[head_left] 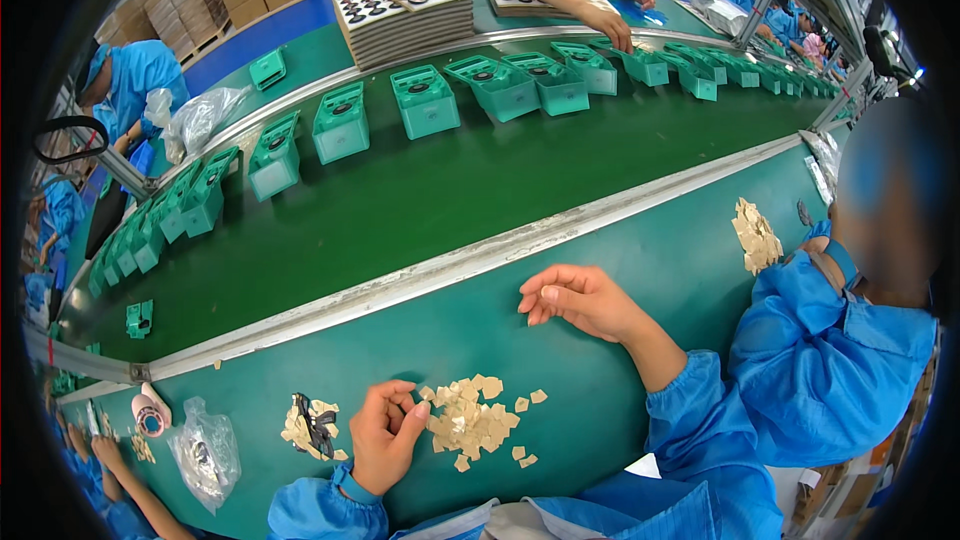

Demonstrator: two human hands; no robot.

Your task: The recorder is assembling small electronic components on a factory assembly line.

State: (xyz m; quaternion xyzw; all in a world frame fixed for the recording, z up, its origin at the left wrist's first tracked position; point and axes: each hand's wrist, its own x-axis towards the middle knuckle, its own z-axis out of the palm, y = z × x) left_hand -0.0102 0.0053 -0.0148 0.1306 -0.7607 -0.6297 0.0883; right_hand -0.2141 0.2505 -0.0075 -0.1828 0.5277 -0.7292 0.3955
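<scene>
A loose pile of small beige paper-like pieces (470,418) lies on the green worktable in front of me. At its left edge is my left hand (385,438), its fingers curled in and the thumb close against them; whatever they hold, if anything, is hidden. My right hand (590,305) hovers above the table, beyond the pile and to its right. Its fingers are loosely bent and apart, and I make out nothing in them. Left of my left hand sits a smaller heap of beige pieces (298,430) with a crumpled black strip (318,425) on it.
Beyond a metal rail (400,285), a green conveyor belt (420,210) carries a row of green plastic housings (425,100). A clear plastic bag (205,452) and a pink tape roll (150,412) lie left. Co-workers sit around; one's blue sleeve (830,370) is close on my right.
</scene>
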